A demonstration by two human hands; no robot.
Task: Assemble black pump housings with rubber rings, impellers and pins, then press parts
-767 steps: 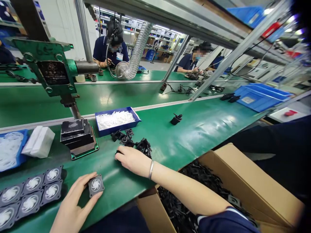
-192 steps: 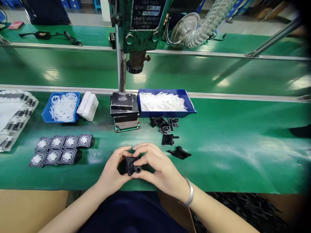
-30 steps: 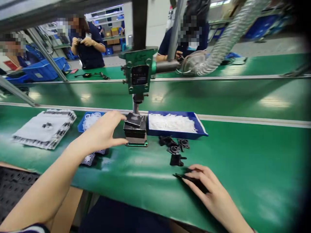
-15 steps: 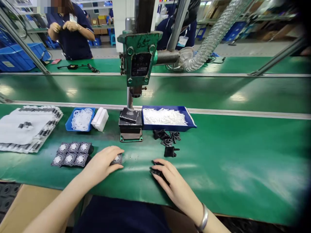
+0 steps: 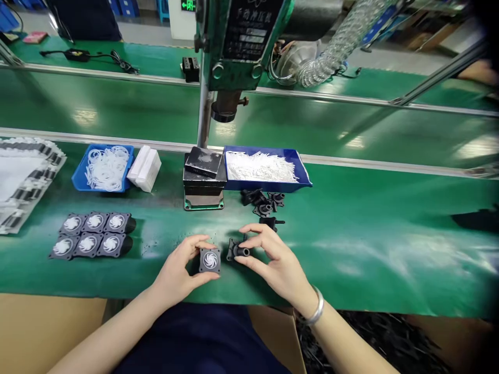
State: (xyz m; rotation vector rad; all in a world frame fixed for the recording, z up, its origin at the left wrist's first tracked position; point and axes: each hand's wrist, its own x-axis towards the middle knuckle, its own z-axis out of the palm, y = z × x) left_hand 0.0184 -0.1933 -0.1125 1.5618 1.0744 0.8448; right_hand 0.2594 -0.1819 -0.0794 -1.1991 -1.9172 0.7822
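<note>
In the head view my left hand (image 5: 187,267) grips a square black pump housing (image 5: 210,260) by its edges, its white swirl-bladed impeller facing up. Just right of it, my right hand (image 5: 273,259) pinches a black pump cover (image 5: 237,251) with a short round spout and a flanged base. The two parts are close together but apart, low over the green bench. Several similar black covers (image 5: 263,209) lie in a loose pile beyond my right hand. To the left, two rows of black housings with white impellers (image 5: 88,242) sit side by side.
A manual press (image 5: 249,47) stands ahead, its black block base (image 5: 205,182) on the bench. Beside it are a blue tray of white sticks (image 5: 268,185), a blue bin of white rings (image 5: 80,174) and white blocks (image 5: 145,167). Layered white sheets (image 5: 23,182) lie far left.
My left hand has moved right with the pump housing. My right hand has turned the cover so its spout shows, and the two hands are closer together. The view has tilted down.
</note>
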